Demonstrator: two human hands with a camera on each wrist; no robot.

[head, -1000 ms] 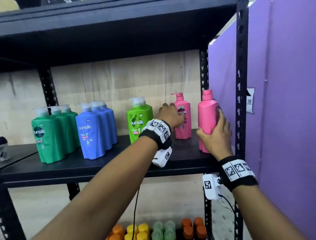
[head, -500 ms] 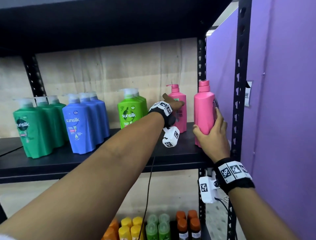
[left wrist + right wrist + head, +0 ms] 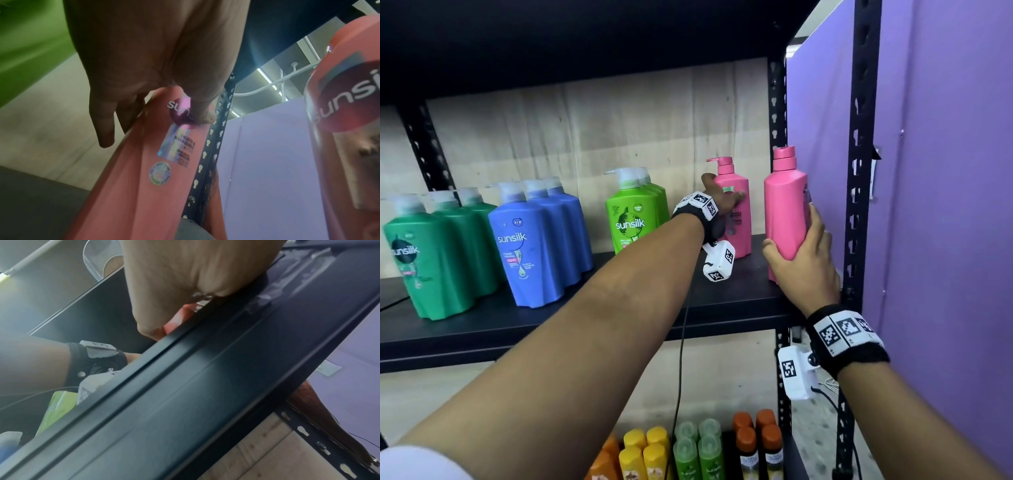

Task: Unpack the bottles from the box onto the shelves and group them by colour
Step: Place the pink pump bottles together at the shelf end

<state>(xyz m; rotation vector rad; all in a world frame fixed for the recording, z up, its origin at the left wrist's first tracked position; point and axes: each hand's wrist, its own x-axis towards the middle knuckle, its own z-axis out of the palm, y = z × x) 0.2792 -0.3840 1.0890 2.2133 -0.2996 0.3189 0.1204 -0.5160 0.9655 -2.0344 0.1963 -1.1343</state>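
While the right hand (image 3: 803,263) keeps its curled grip on the front pink bottle (image 3: 786,212) at the shelf's (image 3: 585,318) right edge, the left hand (image 3: 719,198) has pushed the rear pink bottle (image 3: 738,219) back, grouping pinks

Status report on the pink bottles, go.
Left hand grips the rear pink bottle, standing on the shelf. Right hand grips the front pink bottle, upright at the shelf's right end. Nothing between them.

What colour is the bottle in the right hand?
Pink, cap included. The bottle held by the right hand shows best in the head view.
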